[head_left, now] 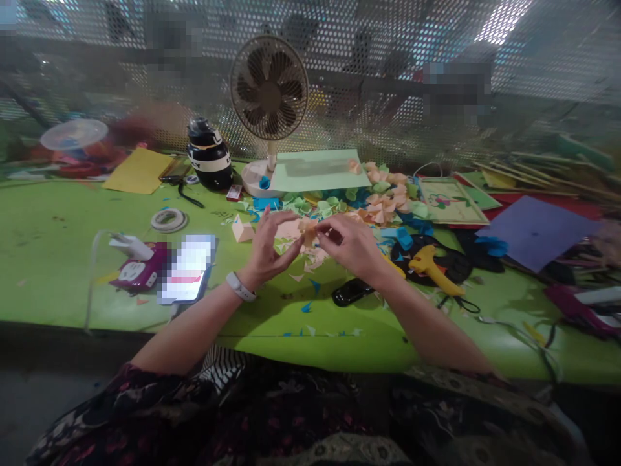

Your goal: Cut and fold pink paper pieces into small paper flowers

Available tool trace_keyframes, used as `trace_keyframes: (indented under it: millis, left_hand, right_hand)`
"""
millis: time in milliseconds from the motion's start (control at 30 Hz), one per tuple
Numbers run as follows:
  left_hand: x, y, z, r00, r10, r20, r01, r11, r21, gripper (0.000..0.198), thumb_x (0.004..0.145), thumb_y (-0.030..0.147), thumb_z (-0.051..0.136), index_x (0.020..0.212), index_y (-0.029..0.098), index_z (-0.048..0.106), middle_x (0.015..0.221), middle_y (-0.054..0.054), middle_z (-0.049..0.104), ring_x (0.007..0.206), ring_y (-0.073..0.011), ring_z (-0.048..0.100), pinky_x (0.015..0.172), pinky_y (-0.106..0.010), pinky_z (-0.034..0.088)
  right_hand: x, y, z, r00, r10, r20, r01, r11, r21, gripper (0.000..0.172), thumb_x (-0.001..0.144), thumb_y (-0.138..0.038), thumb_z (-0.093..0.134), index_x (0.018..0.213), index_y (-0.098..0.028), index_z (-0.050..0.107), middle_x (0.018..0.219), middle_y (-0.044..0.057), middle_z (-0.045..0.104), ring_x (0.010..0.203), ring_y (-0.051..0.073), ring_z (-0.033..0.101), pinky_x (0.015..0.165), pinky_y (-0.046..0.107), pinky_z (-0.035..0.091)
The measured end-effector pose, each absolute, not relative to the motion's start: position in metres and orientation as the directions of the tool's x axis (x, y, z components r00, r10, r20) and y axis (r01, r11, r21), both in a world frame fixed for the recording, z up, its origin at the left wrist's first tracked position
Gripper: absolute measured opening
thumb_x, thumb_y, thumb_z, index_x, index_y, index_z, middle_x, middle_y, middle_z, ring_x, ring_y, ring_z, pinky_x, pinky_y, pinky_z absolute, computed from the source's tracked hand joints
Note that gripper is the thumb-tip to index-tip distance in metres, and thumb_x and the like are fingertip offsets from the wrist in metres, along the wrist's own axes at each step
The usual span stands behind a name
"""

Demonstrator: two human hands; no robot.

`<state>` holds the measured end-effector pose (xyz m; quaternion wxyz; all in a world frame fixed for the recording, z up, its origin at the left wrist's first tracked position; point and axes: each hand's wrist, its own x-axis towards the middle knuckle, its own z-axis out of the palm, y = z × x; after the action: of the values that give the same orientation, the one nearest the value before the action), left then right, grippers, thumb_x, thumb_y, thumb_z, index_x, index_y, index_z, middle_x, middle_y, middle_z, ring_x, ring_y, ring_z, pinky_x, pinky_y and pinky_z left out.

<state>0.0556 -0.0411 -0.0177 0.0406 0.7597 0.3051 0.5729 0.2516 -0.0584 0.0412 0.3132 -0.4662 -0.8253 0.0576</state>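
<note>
Between my two hands is a small peach paper piece [308,232], above the green table [272,317]. My right hand [350,247] pinches its right side between thumb and fingertips. My left hand [272,244] has its thumb at the piece's left edge, with the fingers spread and raised. Peach, green and blue paper scraps lie under and behind the hands. A heap of folded peach paper shapes [388,200] rests beyond my right hand. A folded peach paper [241,229] stands left of my left hand.
A fan [269,90] stands at the back beside a black bottle [213,162]. Left are a phone [188,268], a tape roll [169,220] and a purple power strip [140,275]. A yellow glue gun [436,268] and a black object [352,292] lie near my right forearm.
</note>
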Motion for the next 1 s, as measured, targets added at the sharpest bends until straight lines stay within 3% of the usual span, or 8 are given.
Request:
trace_keyframes:
  millis: [133,267,500,1000]
  left_hand:
    - [0.054,-0.036,-0.021,0.021,0.693,0.721,0.32,-0.688,0.652,0.03,0.092,0.031,0.064,0.12,0.022,0.056,0.12,-0.011,0.065,0.116,-0.0241,0.061,0.104,-0.047,0.047]
    - [0.053,-0.03,-0.028,0.027,0.793,0.609,0.215,-0.6,0.771,0.023,0.095,0.035,0.059,0.115,0.022,0.06,0.12,-0.01,0.067,0.118,-0.0234,0.061,0.105,-0.045,0.046]
    - [0.052,-0.032,-0.026,0.088,0.805,0.587,0.297,-0.583,0.756,0.025,0.094,0.038,0.061,0.112,0.021,0.066,0.116,-0.01,0.07,0.112,-0.024,0.064,0.1,-0.044,0.048]
    - [0.051,-0.029,-0.03,0.191,0.815,0.547,0.166,-0.576,0.8,0.018,0.086,0.035,0.07,0.089,0.018,0.073,0.088,-0.008,0.077,0.081,-0.0194,0.072,0.076,-0.035,0.061]
  right_hand:
    - [0.254,-0.051,0.036,-0.308,0.838,0.45,0.676,0.526,-0.517,0.012,0.09,-0.024,0.057,0.091,-0.02,0.068,0.09,0.006,0.073,0.073,0.017,0.063,0.07,0.032,0.049]
    - [0.257,-0.044,0.031,-0.264,0.88,0.396,0.604,0.471,-0.643,0.014,0.087,-0.024,0.058,0.093,-0.018,0.07,0.089,0.006,0.073,0.075,0.017,0.065,0.07,0.031,0.05]
    - [0.259,-0.039,0.026,-0.257,0.886,0.387,0.557,0.463,-0.689,0.015,0.085,-0.024,0.059,0.087,-0.017,0.072,0.083,0.005,0.074,0.073,0.017,0.066,0.069,0.03,0.05]
    - [0.257,-0.04,0.026,-0.389,0.833,0.392,0.646,0.551,-0.528,0.016,0.087,-0.019,0.058,0.089,-0.019,0.073,0.086,0.005,0.074,0.074,0.016,0.063,0.07,0.029,0.046]
